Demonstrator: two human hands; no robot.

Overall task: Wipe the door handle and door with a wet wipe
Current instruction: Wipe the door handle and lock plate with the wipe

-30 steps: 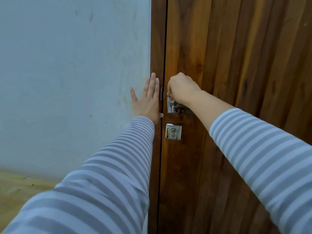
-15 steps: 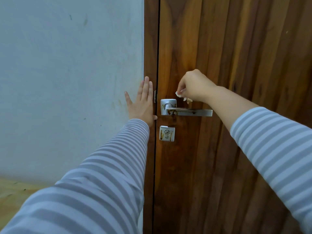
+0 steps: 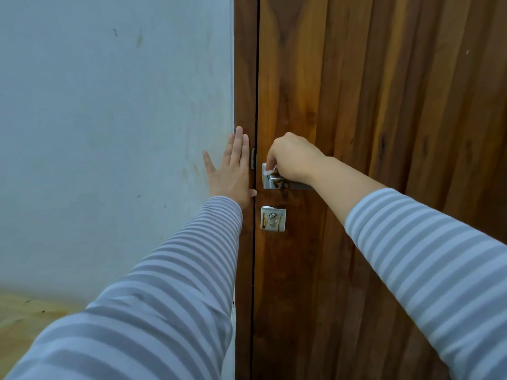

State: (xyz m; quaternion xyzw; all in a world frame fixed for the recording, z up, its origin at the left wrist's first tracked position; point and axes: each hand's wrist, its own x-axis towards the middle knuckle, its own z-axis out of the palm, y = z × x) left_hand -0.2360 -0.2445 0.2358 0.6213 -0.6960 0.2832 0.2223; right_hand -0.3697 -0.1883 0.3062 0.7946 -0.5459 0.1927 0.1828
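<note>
A brown wooden door (image 3: 384, 105) fills the right half of the view. Its silver lever handle (image 3: 277, 182) carries brown smears, and my right hand (image 3: 295, 157) rests on top of it, covering most of the lever. That hand is shut on a small white wet wipe (image 3: 270, 171), which peeks out under the fingers against the handle's square plate. My left hand (image 3: 230, 171) lies flat, fingers apart, on the wall and the door frame (image 3: 245, 78), just left of the handle.
Below the handle sits a square silver lock plate (image 3: 273, 218) with brown stains. A pale blue-white wall (image 3: 109, 133) takes up the left side, with a strip of yellowish floor (image 3: 24, 319) at the bottom left.
My right hand has come down and left from just above the lever onto the handle's base, pressing the wipe there. The left hand has stayed flat on the wall.
</note>
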